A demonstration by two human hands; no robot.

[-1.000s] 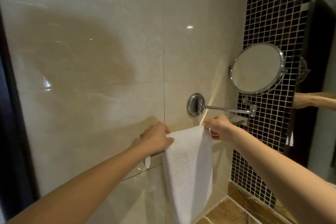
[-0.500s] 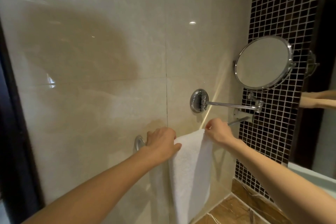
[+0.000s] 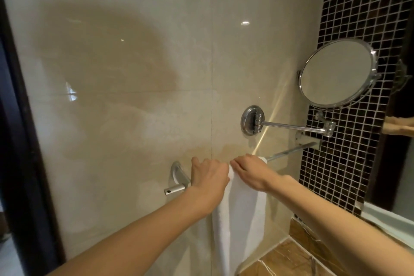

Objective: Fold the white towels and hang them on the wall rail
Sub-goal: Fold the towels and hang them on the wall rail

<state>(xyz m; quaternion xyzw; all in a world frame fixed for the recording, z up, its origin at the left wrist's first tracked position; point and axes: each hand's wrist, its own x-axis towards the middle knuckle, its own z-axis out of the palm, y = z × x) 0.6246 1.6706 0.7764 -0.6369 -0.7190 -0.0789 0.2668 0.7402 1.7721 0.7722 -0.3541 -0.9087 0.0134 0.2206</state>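
One towel point(image 3: 242, 213) over rail point(image 3: 289, 152), left hand point(image 3: 208, 177), right hand point(image 3: 251, 170) gripping, mirror point(image 3: 336, 74) above

The right hand point(image 3: 251, 171) is sliding left along the chrome wall rail point(image 3: 289, 152) and closing on the left hand point(image 3: 207, 178). Their fingers are now almost meeting at lower centre of the frame, where a second ago they were holding the cloth's top corners apart. Between them the top of the white terry towel point(image 3: 240, 213) is bunching into a narrower fold, and the hanging length is narrowing with it. More bare rail is showing to the right of the right hand. Left of the left hand, the chrome rail bracket point(image 3: 178, 177) is coming fully into sight. The view is drifting too, carrying the round chrome-framed mirror point(image 3: 337, 73) closer to the right edge.
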